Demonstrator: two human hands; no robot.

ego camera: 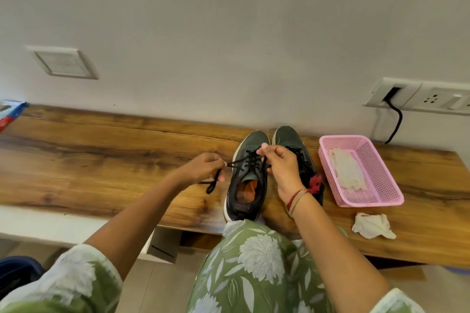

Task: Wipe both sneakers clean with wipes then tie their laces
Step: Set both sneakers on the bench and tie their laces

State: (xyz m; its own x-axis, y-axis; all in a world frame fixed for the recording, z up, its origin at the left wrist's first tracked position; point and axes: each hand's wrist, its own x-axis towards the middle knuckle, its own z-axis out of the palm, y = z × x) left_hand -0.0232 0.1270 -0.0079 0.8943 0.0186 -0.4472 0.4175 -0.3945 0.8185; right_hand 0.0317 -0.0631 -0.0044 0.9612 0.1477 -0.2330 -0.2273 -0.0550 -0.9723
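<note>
Two dark sneakers stand side by side, toes to the wall, on the wooden bench [101,150]. The left sneaker [248,180] has black laces [250,160] pulled out to both sides. My left hand [201,168] grips one lace end to the left of the shoe, the loose end hanging below the fingers. My right hand [281,168] pinches the other lace end above the shoe's tongue. The right sneaker [292,142] is partly hidden behind my right hand and wrist. A crumpled used wipe [372,226] lies near the bench's front edge, at the right.
A pink mesh basket [381,160] holding white wipes [347,173] sits right of the sneakers. A wall socket with a black cable [395,122] is behind it. A red and blue packet [10,113] lies at the bench's far left. My green floral lap fills the foreground.
</note>
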